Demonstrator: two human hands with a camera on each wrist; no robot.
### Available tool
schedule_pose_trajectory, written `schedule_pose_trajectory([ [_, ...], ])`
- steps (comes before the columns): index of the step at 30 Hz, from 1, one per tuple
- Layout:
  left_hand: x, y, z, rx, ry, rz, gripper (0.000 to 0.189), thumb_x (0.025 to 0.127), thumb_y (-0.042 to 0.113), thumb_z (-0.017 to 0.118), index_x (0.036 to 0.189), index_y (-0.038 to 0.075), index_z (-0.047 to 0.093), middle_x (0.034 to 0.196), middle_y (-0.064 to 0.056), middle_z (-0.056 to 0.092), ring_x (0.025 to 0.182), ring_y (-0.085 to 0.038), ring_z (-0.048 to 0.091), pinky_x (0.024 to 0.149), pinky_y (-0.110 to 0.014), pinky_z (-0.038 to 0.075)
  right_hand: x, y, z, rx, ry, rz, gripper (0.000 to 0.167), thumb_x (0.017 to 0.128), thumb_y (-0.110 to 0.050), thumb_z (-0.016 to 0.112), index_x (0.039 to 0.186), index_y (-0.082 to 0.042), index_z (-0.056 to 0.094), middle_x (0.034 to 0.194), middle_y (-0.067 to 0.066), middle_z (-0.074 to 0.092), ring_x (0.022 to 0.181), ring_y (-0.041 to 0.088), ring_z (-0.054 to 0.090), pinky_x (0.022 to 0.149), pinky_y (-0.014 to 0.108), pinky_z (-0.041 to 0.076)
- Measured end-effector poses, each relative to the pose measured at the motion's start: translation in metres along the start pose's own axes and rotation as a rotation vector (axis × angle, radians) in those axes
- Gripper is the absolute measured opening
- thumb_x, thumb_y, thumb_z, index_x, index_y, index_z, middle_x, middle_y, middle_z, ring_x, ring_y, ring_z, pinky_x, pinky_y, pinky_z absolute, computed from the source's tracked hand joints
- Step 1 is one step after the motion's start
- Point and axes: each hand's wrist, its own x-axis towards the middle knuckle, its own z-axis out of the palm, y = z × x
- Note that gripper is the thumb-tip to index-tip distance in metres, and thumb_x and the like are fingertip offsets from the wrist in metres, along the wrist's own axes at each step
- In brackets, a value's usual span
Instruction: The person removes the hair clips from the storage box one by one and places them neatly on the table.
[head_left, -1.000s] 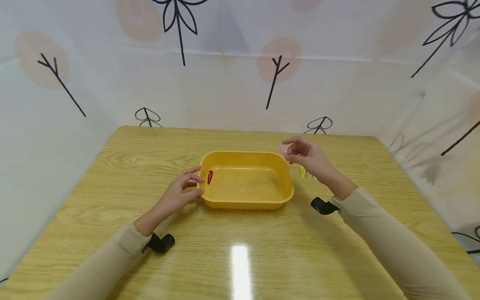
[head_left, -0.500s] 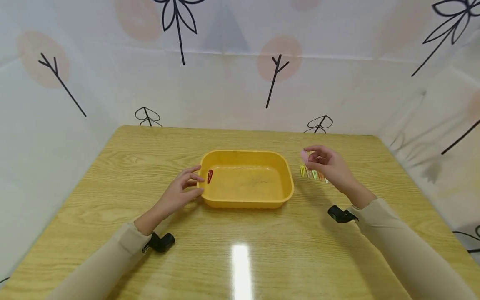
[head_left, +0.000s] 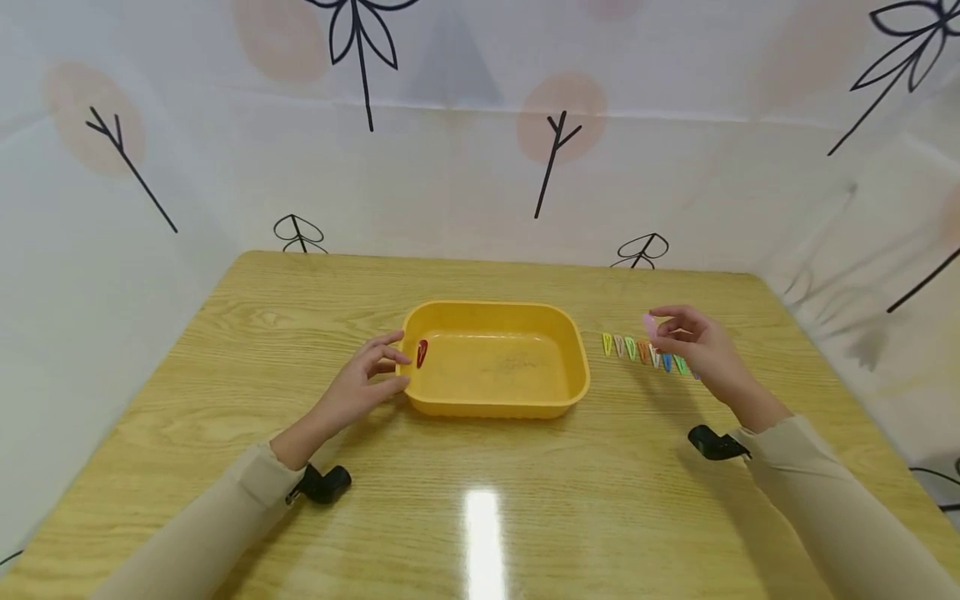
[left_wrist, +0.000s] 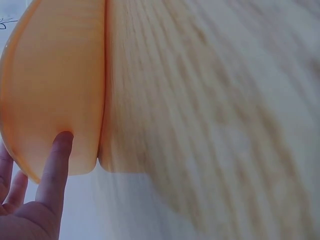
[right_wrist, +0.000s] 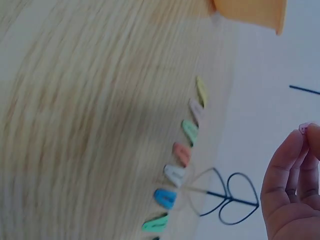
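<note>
My left hand [head_left: 360, 383] rests at the left end of a yellow plastic tub [head_left: 491, 410], its spread fingers on the rim. In the left wrist view the thumb [left_wrist: 56, 170] lies straight against the tub's outer wall. Inside the tub, near that end, is a red snap hair clip [head_left: 422, 353]. Raised above the table to the right, my right hand [head_left: 701, 350] pinches a pink hair clip [head_left: 650, 326] between thumb and fingertips. Most of that clip is hidden by the fingers in the right wrist view. Below it runs a row of snap hair clips, including a blue one [right_wrist: 165, 198].
The row starts with a yellow clip [head_left: 607, 344] just right of the tub and slants toward the front right; the hand covers part of it. A wooden table [head_left: 375, 517] carries everything, with a patterned white cloth [head_left: 450, 183] behind it.
My right hand has moved from the tub's right rim rightward along the row, carrying the pink hair clip, and more clips now show. The left hand and the tub have stayed put.
</note>
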Motion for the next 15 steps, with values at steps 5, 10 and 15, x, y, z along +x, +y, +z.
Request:
schedule_pose_trajectory([
  [5,0.000,-0.001,0.000,-0.001,-0.001,0.007,0.025,0.087,0.009,0.065,0.105,-0.006,0.058,0.145,-0.011,0.032,0.119,-0.035,0.044,0.098,-0.048,0.040,-0.006,0.010,-0.012,0.018,0.013,0.026,0.033,0.090,-0.002,0.059,0.122,-0.009,0.054,0.091,-0.004,0.053,0.082,0.011,0.055,0.071,0.019,0.051],
  [10,-0.001,-0.001,0.000,-0.003,-0.002,0.012,0.025,0.087,0.009,0.065,0.106,-0.006,0.057,0.145,-0.013,0.031,0.119,-0.036,0.044,0.098,-0.048,0.039,-0.010,0.021,-0.025,0.083,0.027,0.051,0.032,0.089,-0.002,0.060,0.120,-0.010,0.056,0.091,-0.002,0.055,0.081,0.008,0.056,0.072,0.019,0.052],
  [15,-0.001,0.000,0.000,-0.007,0.001,0.006,0.024,0.087,0.008,0.065,0.105,-0.005,0.058,0.145,-0.013,0.031,0.118,-0.035,0.046,0.098,-0.048,0.040,-0.016,0.031,-0.038,0.041,0.025,0.077,0.030,0.090,-0.005,0.061,0.119,-0.012,0.056,0.091,-0.003,0.055,0.081,0.009,0.057,0.071,0.018,0.052],
])
